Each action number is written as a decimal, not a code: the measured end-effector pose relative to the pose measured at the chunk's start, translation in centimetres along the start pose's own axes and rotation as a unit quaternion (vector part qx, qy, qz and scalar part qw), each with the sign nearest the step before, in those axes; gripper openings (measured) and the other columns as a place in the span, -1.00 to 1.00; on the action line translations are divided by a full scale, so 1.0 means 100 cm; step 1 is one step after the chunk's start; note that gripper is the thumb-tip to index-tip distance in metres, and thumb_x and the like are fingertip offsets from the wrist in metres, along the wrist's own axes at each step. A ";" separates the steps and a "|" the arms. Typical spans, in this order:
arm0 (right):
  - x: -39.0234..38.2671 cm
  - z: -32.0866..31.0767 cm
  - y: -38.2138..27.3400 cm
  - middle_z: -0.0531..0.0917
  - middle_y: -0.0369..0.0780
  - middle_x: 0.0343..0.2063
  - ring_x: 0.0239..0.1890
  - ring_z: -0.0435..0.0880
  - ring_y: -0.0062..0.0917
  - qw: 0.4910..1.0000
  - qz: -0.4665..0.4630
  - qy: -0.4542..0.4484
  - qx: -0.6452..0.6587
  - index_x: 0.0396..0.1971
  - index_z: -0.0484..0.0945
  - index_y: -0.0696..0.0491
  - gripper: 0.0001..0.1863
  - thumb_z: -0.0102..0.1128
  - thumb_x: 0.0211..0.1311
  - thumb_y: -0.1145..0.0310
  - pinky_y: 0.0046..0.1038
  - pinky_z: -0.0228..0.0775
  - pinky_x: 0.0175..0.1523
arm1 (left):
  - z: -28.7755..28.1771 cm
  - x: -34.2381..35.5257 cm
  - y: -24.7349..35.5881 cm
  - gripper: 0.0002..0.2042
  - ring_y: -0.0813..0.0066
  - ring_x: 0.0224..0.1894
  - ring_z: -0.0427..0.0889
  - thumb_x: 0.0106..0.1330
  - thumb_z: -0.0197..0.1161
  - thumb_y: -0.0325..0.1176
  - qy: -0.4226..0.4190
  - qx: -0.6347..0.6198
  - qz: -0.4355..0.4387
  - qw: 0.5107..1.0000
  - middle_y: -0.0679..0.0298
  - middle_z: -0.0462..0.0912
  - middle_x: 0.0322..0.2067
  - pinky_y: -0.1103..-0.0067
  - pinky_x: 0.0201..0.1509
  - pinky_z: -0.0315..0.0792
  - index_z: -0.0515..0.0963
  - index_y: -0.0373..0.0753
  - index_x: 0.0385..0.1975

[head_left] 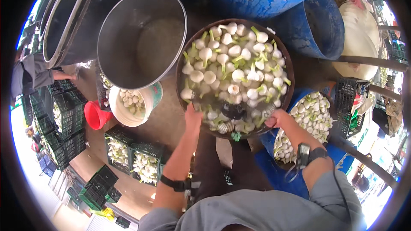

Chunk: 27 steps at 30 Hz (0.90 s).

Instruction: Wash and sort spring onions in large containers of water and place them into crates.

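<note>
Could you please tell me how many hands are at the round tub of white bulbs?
2: the left hand is at the near left edge of the tub, the right hand at its near right edge; parts of both may be hidden.

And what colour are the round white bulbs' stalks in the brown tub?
Mostly light green stalks, clearest in the head view.

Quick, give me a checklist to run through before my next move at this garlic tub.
1. Left hand at the tub's near-left edge: ok.
2. Right hand at its near-right edge: ok.
3. Firm grip: cannot tell, fingers partly hidden.
4. Garlic bulbs within the tub: ok, spread widely in cloudy liquid.
5. Tub bottom visible: not ok, covered.
6. White bucket uncovered: ok, bulbs show inside.
</note>
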State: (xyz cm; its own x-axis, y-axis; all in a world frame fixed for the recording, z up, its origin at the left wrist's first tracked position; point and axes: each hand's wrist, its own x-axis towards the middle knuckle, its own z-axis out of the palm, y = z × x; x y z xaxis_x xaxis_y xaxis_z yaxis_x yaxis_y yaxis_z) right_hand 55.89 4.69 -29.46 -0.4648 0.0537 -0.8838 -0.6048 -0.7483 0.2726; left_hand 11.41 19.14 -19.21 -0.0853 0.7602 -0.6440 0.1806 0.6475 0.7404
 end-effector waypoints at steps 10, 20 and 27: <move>0.035 0.091 0.013 0.59 0.14 -0.43 -0.43 0.63 -0.03 0.940 0.004 0.339 -0.048 -0.32 0.43 0.33 -0.57 -0.35 0.24 0.26 -0.06 0.51 -0.31 | -0.003 0.077 0.038 -0.67 0.10 -0.24 0.60 0.06 0.19 -0.36 0.051 0.496 -0.086 0.862 0.05 0.61 -0.29 0.33 -0.15 0.46 0.45 -0.30 -0.14; 0.047 0.005 -0.004 0.58 0.15 -0.34 -0.35 0.63 -0.04 0.970 0.151 0.159 0.102 -0.19 0.41 0.39 -0.33 -0.45 0.26 0.02 -0.17 0.52 -0.20 | 0.008 0.081 -0.002 -0.61 0.08 -0.17 0.57 0.10 0.07 -0.43 0.065 0.491 -0.043 0.867 0.05 0.60 -0.25 0.32 -0.06 0.42 0.45 -0.04 0.00; 0.001 0.120 0.030 0.61 -0.03 -0.50 -0.51 0.66 -0.31 0.906 -0.186 0.312 -0.216 -0.25 0.46 0.20 -0.79 -0.04 0.11 0.48 -0.29 0.58 -0.41 | -0.049 0.055 -0.006 -0.49 0.10 -0.04 0.52 0.03 -0.04 -0.54 0.025 0.410 -0.119 0.904 0.02 0.57 -0.18 0.39 0.08 0.37 0.42 -0.04 0.06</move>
State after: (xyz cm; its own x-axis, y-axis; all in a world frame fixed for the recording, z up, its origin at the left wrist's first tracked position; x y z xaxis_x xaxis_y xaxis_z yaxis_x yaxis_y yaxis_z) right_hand 46.27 10.38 -24.20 0.2567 0.0731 -0.9637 -0.2716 -0.9515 -0.1445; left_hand 6.03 23.19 -22.28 -0.2576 0.6200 -0.7411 0.8150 0.5514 0.1780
